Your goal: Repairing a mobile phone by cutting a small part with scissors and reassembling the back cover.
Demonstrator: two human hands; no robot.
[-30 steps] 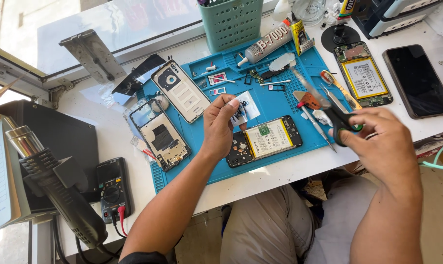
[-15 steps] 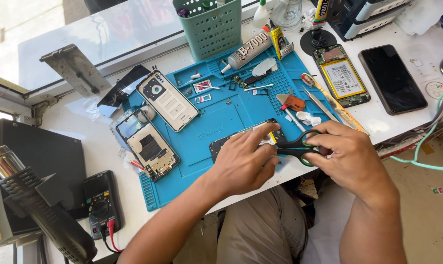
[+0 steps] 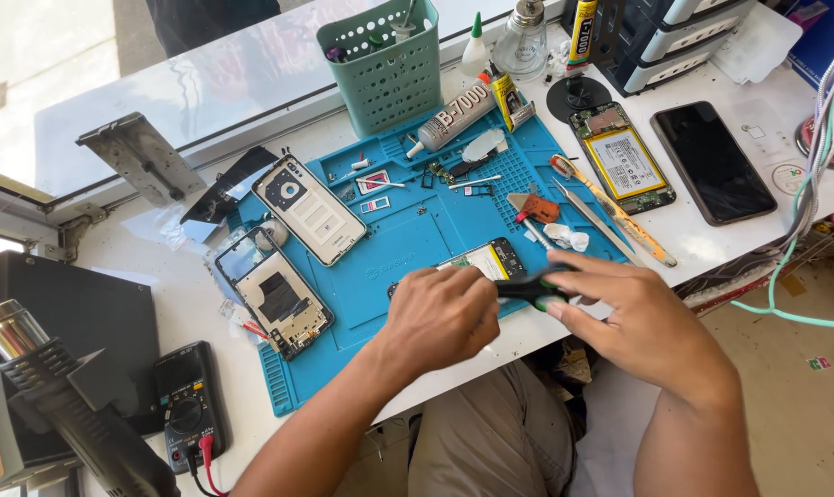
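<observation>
My left hand (image 3: 440,316) rests fingers-down on an opened phone (image 3: 490,260) with a yellow-edged battery, near the front edge of the blue work mat (image 3: 408,230). It covers most of that phone. My right hand (image 3: 642,322) grips a black screwdriver with a green collar (image 3: 532,290), whose tip points left toward the phone and disappears behind my left fingers. Both hands meet over the phone.
On the mat lie a white phone back cover (image 3: 310,210), a phone frame (image 3: 274,296), a glue tube (image 3: 454,118), tweezers and small parts. A second opened phone (image 3: 622,158) and a black phone (image 3: 713,162) lie right. Green basket (image 3: 387,69) behind; multimeter (image 3: 189,403) and hot-air gun (image 3: 76,405) left.
My left hand came down from mid-mat onto the opened phone. My right hand brought the screwdriver in from the right until both hands meet over it.
</observation>
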